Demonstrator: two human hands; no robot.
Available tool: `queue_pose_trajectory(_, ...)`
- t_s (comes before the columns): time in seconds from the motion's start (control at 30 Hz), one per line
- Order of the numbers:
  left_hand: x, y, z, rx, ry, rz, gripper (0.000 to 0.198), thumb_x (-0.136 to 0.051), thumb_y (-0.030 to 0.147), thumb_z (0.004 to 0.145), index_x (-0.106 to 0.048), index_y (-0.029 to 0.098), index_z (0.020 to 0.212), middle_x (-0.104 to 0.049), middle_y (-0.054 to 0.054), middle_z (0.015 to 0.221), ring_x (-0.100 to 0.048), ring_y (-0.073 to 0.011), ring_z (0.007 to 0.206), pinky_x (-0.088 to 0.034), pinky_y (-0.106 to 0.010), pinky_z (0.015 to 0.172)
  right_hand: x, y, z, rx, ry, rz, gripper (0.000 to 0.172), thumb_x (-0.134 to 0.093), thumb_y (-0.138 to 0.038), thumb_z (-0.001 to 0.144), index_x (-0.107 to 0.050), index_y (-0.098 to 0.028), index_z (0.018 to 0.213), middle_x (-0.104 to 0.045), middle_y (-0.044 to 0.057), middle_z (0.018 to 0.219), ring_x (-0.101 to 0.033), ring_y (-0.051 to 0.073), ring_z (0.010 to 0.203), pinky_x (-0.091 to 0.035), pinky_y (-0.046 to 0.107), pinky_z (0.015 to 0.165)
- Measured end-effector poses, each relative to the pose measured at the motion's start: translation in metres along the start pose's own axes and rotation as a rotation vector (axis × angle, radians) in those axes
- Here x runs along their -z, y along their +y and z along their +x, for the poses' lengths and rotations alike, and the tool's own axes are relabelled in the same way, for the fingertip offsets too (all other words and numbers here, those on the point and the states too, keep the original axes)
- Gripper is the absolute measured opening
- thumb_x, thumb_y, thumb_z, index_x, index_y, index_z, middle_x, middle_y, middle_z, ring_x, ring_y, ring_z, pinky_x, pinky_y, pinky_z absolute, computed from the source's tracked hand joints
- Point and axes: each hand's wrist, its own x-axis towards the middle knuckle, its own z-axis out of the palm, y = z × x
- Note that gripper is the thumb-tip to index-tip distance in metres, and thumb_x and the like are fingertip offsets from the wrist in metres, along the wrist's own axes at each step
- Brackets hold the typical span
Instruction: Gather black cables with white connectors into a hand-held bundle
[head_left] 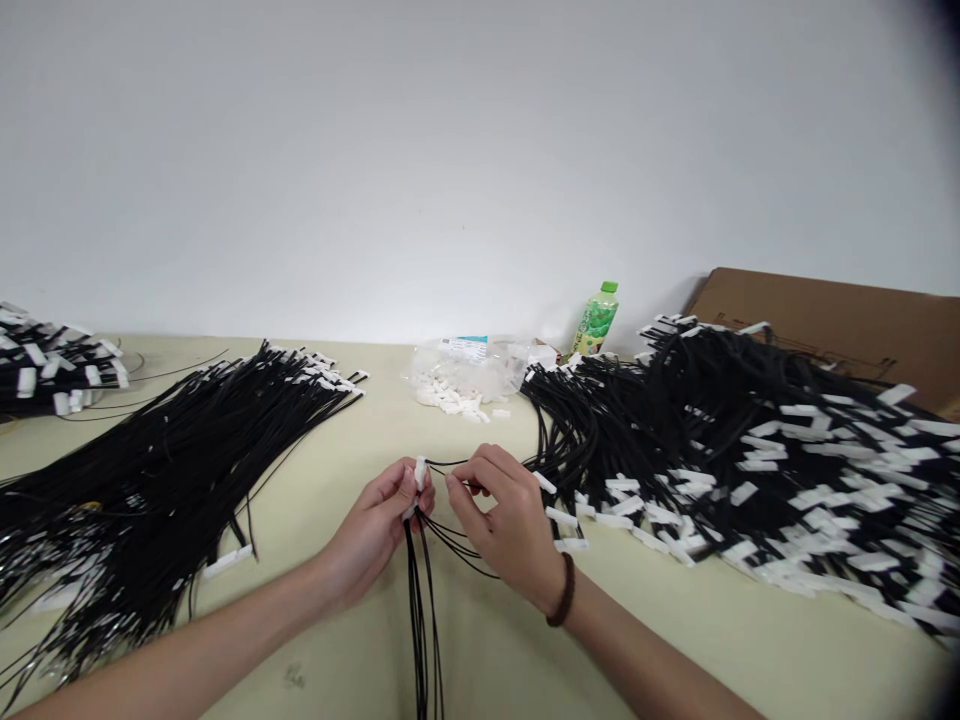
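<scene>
In the middle of the head view, my left hand [391,505] pinches a small white plastic connector [421,472] between thumb and fingers. Several thin black cables [420,620] hang down from below this grip toward the near table edge, and others curve off to the right. My right hand [504,510], with a brown band [562,590] at its wrist, is closed in a pinch on a thin black wire [444,474] just right of the connector. The wire's tip is hidden or too small to make out.
Black cables [195,460] lie bundled at left, with another pile [45,365] behind. A large heap of white-ended black cables [720,430] covers the right side. Toward the wall sit a clear bag of white connectors [465,375], a green-capped bottle [598,320] and a cardboard box [825,320].
</scene>
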Motion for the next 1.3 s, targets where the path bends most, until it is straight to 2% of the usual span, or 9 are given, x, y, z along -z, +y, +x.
queue_pose_trajectory(0.2,-0.0019,0.0006,-0.0007,-0.012,0.011,0.026,0.026,-0.049,0.039,0.079,-0.046,0.016,0.068,-0.040,0.000,0.064,-0.035,-0.0106,0.062,-0.028,-0.022,0.058,0.0000,-0.0025,0.0012,-0.040,0.019,0.049,0.018,-0.046,-0.016,0.080,-0.052,-0.013,0.063,-0.046,0.001,0.060,-0.041,0.008,0.059,-0.033,0.021,0.055)
queue_pose_trajectory(0.33,-0.0022,-0.0008,-0.0008,-0.027,0.013,0.063,0.027,-0.050,0.040,0.078,-0.046,0.016,0.067,-0.040,0.000,0.064,-0.035,-0.0106,0.062,-0.028,-0.022,0.057,0.0022,-0.0053,-0.0003,-0.004,0.011,0.010,0.016,-0.046,-0.016,0.081,-0.052,-0.014,0.067,-0.047,0.002,0.063,-0.043,0.009,0.062,-0.034,0.021,0.057)
queue_pose_trajectory(0.5,-0.0010,-0.0020,-0.0007,-0.055,0.020,0.095,0.027,-0.050,0.040,0.078,-0.046,0.016,0.066,-0.040,0.000,0.063,-0.034,-0.0107,0.062,-0.029,-0.022,0.058,0.0024,-0.0057,-0.0038,0.066,0.014,-0.080,0.011,-0.044,-0.017,0.083,-0.052,-0.015,0.075,-0.049,0.005,0.079,-0.046,0.009,0.067,-0.037,0.021,0.061)
queue_pose_trajectory(0.7,0.0020,-0.0042,0.0002,-0.067,-0.006,0.192,0.028,-0.047,0.042,0.080,-0.047,0.016,0.068,-0.040,0.000,0.065,-0.035,-0.0113,0.064,-0.030,-0.022,0.060,0.0007,-0.0023,-0.0050,0.063,-0.062,-0.023,0.009,-0.043,-0.015,0.083,-0.045,-0.015,0.074,-0.055,0.003,0.102,-0.047,0.004,0.060,-0.036,0.018,0.053)
queue_pose_trajectory(0.93,0.0039,-0.0063,0.0012,-0.065,0.002,0.195,0.028,-0.048,0.042,0.078,-0.048,0.015,0.070,-0.041,-0.001,0.066,-0.035,-0.0115,0.065,-0.030,-0.022,0.061,0.0017,-0.0025,-0.0018,0.023,-0.141,0.222,0.009,-0.041,-0.010,0.082,-0.043,-0.015,0.075,-0.058,0.000,0.100,-0.047,0.002,0.054,-0.038,0.014,0.051)
queue_pose_trajectory(1.1,0.0032,-0.0036,-0.0006,-0.054,-0.009,0.203,0.028,-0.051,0.041,0.077,-0.048,0.014,0.068,-0.039,0.000,0.065,-0.034,-0.0112,0.065,-0.029,-0.022,0.061,0.0039,-0.0035,0.0006,-0.017,-0.152,0.217,0.009,-0.040,-0.011,0.082,-0.048,-0.015,0.082,-0.059,0.002,0.089,-0.047,0.005,0.058,-0.039,0.017,0.055)
queue_pose_trajectory(1.23,0.0030,-0.0027,-0.0013,-0.038,-0.005,0.154,0.027,-0.051,0.039,0.078,-0.049,0.014,0.070,-0.040,0.000,0.065,-0.034,-0.0105,0.065,-0.029,-0.021,0.061,0.0027,-0.0028,0.0015,-0.061,-0.179,0.220,0.010,-0.041,-0.013,0.083,-0.050,-0.014,0.079,-0.059,0.003,0.092,-0.048,0.005,0.058,-0.040,0.017,0.056)
queue_pose_trajectory(1.3,0.0032,-0.0028,-0.0013,-0.021,0.003,0.114,0.026,-0.050,0.039,0.079,-0.050,0.014,0.071,-0.042,0.000,0.067,-0.036,-0.0103,0.066,-0.030,-0.021,0.061,0.0010,-0.0004,0.0006,-0.073,-0.171,0.202,0.010,-0.043,-0.014,0.083,-0.050,-0.014,0.076,-0.059,0.003,0.096,-0.053,0.006,0.065,-0.043,0.018,0.060)
